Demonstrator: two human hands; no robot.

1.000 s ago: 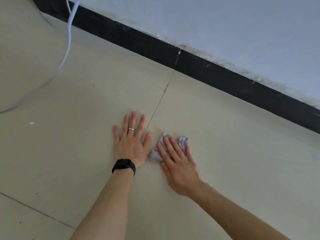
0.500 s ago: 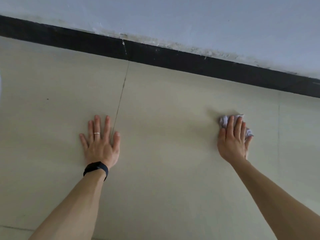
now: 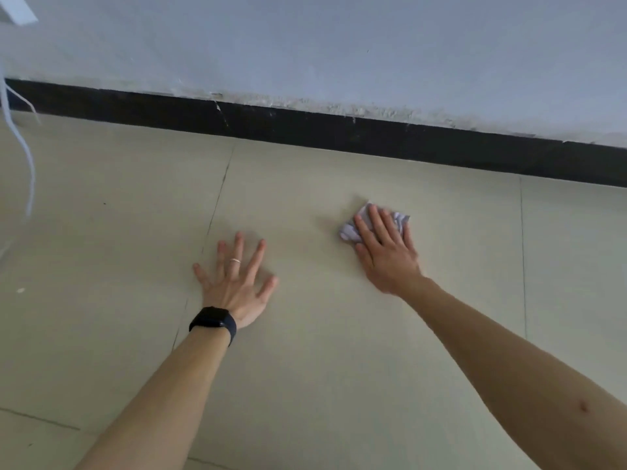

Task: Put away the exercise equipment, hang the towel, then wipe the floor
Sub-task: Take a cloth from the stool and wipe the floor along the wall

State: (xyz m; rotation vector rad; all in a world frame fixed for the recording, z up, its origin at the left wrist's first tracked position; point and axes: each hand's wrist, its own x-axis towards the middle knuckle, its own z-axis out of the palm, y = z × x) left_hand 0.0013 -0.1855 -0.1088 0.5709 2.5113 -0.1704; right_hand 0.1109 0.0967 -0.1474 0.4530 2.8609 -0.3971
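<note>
Two bare hands press down on a pale tiled floor [image 3: 101, 266], seen from above the forearms. At the far left edge a white cord [image 3: 29, 171] hangs down in front of the floor, blurred, and a small white speck [image 3: 20, 290] lies on the tile near it. Just right of a grout line, the left hand [image 3: 237, 283] lies flat with its fingers spread wide and holds nothing; a thin ring [image 3: 235, 261] sits on one finger and a black watch [image 3: 213, 320] wraps the wrist. Well to the right and a little farther off, the right hand [image 3: 386, 251] lies palm down on a crumpled whitish cloth [image 3: 349, 230], its fingers straight and close together, pinning the cloth against the floor rather than gripping it. Cloth edges stick out at the left of the fingers and past the fingertips; it may be paper tissue, as the texture is too soft to tell. Along the far side runs a black skirting board [image 3: 339, 134], with a grey-white wall [image 3: 339, 45] above it whose lower edge looks rough and chipped. Another grout line crosses the floor at the right.
</note>
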